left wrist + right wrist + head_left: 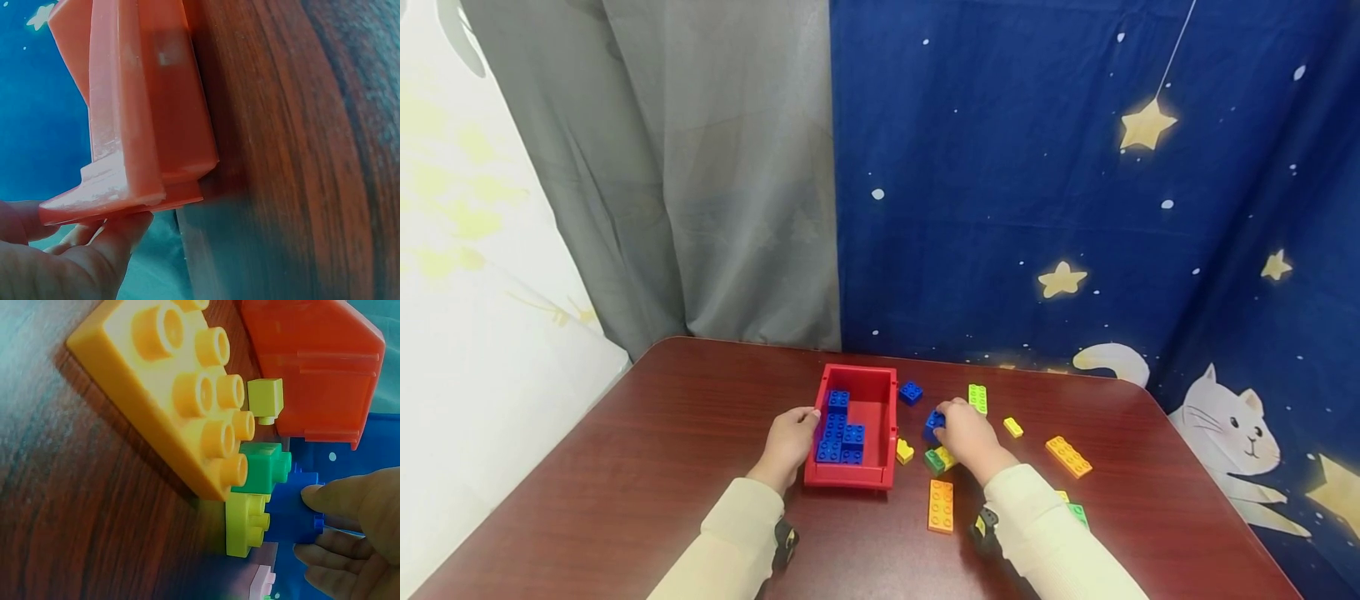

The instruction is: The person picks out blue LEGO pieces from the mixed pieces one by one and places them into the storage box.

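Observation:
My left hand [786,443] grips the left rim of a red plastic box [852,477]; in the left wrist view its thumb and fingers pinch the box's edge. Inside the box, several blue toy bricks [836,427] sit along the left and front. To the right of the box, my right hand [972,435] pinches a blue toy brick [292,509] between thumb and fingers. Close below that hand lie a green brick [261,467] and a yellow brick [240,522]. Whether the held brick touches the table is hard to tell.
Another blue brick [911,392] lies beyond the box's right side. A small yellow brick [904,451] is beside the box. Orange bricks lie at the front [941,506] and right [1069,456]. A lime brick [977,398] is behind the right hand. Curtains [745,208] hang behind the table.

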{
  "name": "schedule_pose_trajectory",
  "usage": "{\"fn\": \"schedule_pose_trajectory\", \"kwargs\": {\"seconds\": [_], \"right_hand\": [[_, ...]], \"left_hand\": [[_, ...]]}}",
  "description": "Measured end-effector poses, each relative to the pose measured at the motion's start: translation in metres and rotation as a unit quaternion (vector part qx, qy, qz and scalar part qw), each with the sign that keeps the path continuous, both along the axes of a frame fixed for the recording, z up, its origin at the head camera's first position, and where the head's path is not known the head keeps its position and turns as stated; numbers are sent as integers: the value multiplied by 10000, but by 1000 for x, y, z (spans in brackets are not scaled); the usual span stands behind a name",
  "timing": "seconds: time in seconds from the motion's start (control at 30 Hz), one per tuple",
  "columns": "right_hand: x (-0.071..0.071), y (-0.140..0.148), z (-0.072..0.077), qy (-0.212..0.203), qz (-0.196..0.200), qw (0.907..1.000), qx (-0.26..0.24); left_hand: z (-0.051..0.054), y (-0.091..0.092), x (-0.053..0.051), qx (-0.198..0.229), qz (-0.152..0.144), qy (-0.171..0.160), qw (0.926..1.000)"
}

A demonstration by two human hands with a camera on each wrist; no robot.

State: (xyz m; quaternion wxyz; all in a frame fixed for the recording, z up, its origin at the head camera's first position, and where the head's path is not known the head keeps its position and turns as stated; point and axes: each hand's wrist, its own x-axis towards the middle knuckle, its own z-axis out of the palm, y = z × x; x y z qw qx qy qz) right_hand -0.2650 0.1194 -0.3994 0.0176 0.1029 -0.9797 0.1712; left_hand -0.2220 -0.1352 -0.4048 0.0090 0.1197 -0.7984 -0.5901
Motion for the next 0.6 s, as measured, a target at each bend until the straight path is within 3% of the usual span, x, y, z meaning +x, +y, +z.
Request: {"fn": "schedule_pose_trajectory", "kwargs": {"seconds": [0.6], "right_hand": [[3, -2, 2, 486, -24, 9987, -149]], "left_hand": [[0, -1, 0, -79, -32, 62, 9999]]}}
